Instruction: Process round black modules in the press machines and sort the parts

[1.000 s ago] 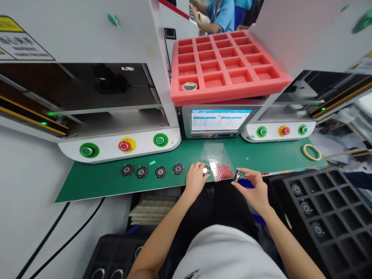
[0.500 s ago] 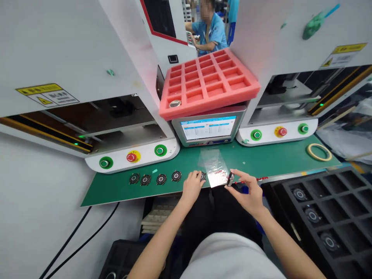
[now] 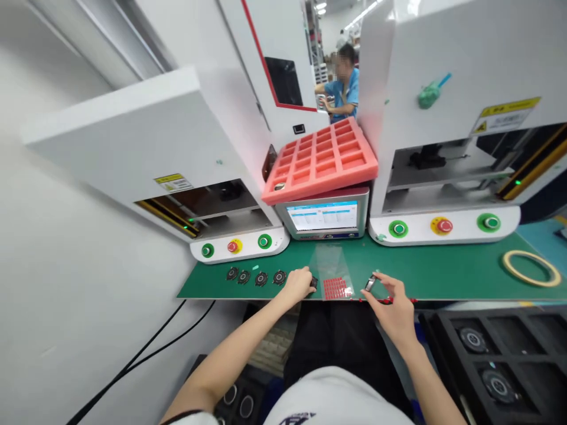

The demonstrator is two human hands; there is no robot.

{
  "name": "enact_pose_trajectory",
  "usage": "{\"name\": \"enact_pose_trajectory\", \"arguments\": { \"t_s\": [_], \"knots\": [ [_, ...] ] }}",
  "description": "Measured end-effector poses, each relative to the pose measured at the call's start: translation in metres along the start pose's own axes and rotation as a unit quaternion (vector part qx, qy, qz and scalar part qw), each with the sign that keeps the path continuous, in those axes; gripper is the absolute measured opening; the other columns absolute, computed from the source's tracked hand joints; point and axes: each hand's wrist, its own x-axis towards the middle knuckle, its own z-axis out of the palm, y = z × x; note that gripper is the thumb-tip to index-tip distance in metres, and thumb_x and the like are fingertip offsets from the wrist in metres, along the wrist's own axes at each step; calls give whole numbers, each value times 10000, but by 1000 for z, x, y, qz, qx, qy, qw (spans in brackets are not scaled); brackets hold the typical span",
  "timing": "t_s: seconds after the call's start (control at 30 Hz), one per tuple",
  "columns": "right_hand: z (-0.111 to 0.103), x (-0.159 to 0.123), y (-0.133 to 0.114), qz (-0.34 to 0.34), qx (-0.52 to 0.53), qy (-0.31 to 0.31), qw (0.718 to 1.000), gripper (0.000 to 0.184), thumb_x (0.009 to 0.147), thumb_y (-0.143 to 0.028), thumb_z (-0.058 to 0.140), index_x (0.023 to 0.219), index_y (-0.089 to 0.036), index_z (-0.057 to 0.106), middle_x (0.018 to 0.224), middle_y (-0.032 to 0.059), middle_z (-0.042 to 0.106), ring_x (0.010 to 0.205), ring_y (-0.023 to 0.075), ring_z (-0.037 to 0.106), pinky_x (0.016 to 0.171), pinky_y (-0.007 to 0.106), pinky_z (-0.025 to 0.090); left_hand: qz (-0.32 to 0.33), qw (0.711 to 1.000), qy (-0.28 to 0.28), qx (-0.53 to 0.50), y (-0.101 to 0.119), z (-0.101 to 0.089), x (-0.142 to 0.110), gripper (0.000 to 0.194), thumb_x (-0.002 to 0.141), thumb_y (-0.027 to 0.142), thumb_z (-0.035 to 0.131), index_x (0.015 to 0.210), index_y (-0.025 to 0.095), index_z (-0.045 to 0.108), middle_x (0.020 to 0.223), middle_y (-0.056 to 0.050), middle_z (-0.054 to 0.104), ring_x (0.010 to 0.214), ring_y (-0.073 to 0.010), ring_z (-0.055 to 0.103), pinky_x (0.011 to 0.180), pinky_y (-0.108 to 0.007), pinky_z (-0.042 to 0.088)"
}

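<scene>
My left hand is at the green mat's front edge, its fingertips closed on a small round black watch back, mostly hidden by the fingers. Between thumb and fingertips, my right hand pinches a small silver-and-black watch case tilted on edge, just above the mat. A clear sheet with rows of red stickers lies between the two hands. Left of my left hand, several black watch backs with ringed centres lie in a row, the nearest beside my knuckles.
A pink foam tray rests on the monitor, between two white press machines with green and red buttons. A tape roll lies on the green mat at right. Below it stands a black foam tray holding watch backs. Another person sits beyond.
My view has shifted, bringing more of the left machine into the picture. My right hand holds the watch case farther from the sticker sheet, and it is tilted differently. My left hand stays at the watch back.
</scene>
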Motion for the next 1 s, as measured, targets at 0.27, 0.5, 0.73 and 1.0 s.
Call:
{"name": "enact_pose_trajectory", "arguments": {
  "t_s": [0.27,0.5,0.73,1.0],
  "knots": [
    [8,2,15,1,-123,-73,990,258,840,-391,616,1018,-243,505,1007,86,712,839,283,721,659,378,563,26,959,145,-242,-29,24,-8,529,659,211,790,1166,152,651,1065,-108,690,973,-247,680,937,-413,536],
    [46,44,32,-39,-156,-214,963,180,821,-278,671,955,-193,586,885,60,658,843,233,658,742,375,537,34,819,203,-536,-25,48,26,346,712,248,739,1032,120,709,1009,-103,743,901,-192,729,852,-295,597],
    [81,83,44,-75,-192,-274,939,277,949,-365,558,1133,-163,602,1107,70,635,914,160,635,798,351,561,42,685,234,-688,-6,51,76,471,647,417,780,992,106,702,969,-153,750,858,-248,738,786,-360,617],
    [109,94,74,-71,-190,-233,951,300,938,-362,575,1155,-156,589,1114,72,627,928,171,635,798,362,562,58,655,285,-697,6,54,94,434,579,354,793,940,138,689,932,-93,738,860,-230,734,848,-367,607]
  ]
}}
